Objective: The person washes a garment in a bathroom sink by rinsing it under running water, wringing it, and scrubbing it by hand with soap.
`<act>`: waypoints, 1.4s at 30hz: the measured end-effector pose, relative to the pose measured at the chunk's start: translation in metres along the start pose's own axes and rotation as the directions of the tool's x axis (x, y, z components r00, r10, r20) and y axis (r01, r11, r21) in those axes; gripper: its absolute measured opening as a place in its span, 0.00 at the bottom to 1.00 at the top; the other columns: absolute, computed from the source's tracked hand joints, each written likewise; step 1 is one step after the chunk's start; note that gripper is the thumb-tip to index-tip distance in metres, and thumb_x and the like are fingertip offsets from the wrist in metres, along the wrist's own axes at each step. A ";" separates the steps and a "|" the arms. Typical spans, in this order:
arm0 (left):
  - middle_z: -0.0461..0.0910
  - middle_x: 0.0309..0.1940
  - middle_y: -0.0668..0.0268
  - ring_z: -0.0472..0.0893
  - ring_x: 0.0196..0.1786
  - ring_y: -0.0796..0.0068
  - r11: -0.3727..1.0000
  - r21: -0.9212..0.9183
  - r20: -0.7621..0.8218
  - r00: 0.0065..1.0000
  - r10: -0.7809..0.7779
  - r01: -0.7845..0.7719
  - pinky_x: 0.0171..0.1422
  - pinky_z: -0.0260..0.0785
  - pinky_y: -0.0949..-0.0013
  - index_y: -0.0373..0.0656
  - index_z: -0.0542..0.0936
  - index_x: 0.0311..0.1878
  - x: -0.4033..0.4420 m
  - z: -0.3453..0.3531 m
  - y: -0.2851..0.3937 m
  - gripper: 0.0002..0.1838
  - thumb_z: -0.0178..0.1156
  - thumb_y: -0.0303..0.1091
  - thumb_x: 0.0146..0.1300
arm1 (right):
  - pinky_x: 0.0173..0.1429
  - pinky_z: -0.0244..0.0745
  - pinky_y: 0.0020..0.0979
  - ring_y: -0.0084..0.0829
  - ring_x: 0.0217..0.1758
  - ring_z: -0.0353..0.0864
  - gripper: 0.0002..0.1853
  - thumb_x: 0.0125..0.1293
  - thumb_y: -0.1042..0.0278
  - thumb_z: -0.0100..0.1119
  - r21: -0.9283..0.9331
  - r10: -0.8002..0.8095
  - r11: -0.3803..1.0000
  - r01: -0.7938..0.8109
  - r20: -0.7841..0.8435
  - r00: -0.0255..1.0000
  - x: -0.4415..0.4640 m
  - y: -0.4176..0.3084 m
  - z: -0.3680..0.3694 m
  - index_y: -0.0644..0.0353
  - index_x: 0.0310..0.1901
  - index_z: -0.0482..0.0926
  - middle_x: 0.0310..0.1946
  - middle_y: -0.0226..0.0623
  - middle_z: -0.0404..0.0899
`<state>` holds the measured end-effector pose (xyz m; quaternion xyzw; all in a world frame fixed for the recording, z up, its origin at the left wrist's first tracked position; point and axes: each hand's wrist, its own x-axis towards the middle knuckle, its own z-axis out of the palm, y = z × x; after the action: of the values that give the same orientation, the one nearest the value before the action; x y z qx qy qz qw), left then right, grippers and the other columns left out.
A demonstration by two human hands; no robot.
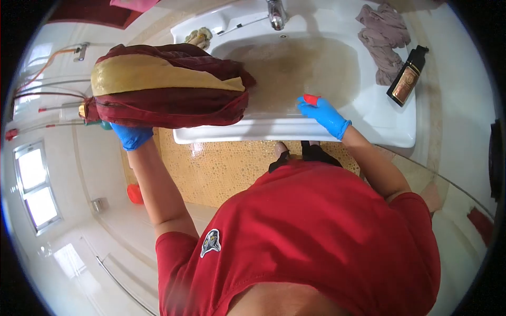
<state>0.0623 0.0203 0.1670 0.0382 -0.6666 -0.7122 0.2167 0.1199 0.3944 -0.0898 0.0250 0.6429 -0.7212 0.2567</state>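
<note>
A wet maroon bag (174, 108) with a wide yellow panel and a zipper is held up over the left end of the white sink (369, 124). My left hand (132, 136), in a blue glove, grips it from the near lower side; the fingers are hidden behind the fabric. Over the sink's front part is my right hand (327, 117), also gloved in blue, closed around a small red object (311, 99) whose kind I cannot make out. Brownish, murky water (300, 68) stands in the basin below.
A chrome faucet (276, 16) rises at the sink's back. Crumpled grey-mauve cloth (382, 42) and a black pump bottle (407, 77) lie on the right rim. A thin white brush-like stick (242, 25) and a yellowish wad (198, 38) rest at back left. A red container (135, 194) stands below.
</note>
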 end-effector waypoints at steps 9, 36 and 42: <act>0.67 0.62 0.58 0.70 0.60 0.62 0.999 0.017 0.064 0.997 0.035 -0.036 0.63 0.65 0.59 0.44 0.62 0.64 -0.004 -0.031 -0.019 0.22 0.37 0.45 0.73 | 0.49 0.71 0.27 0.23 0.42 0.77 0.22 0.62 0.66 0.58 -0.152 -0.135 0.979 0.132 -0.008 0.991 0.006 0.002 0.032 0.68 0.55 0.71 0.40 0.38 0.80; 0.70 0.59 0.56 0.73 0.57 0.63 0.894 0.362 -0.271 0.888 0.372 -0.264 0.60 0.69 0.59 0.41 0.65 0.63 -0.055 -0.183 0.102 0.22 0.40 0.44 0.72 | 0.47 0.73 0.39 0.43 0.42 0.79 0.19 0.61 0.62 0.57 -0.775 -0.428 0.605 0.181 -0.125 0.895 -0.024 -0.002 0.093 0.59 0.53 0.75 0.41 0.46 0.79; 0.71 0.58 0.56 0.74 0.57 0.62 0.832 0.505 -0.426 0.771 0.472 -0.230 0.60 0.69 0.59 0.40 0.65 0.62 -0.123 -0.263 0.131 0.22 0.40 0.43 0.72 | 0.54 0.71 0.34 0.39 0.48 0.77 0.19 0.63 0.64 0.56 -0.814 -0.414 0.561 0.151 -0.118 0.903 -0.021 0.004 0.093 0.63 0.53 0.75 0.45 0.47 0.77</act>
<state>0.2975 -0.1826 0.2360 0.1526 -0.7123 -0.4549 0.5122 0.1668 0.3133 -0.0699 -0.0874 0.9193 -0.3831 0.0214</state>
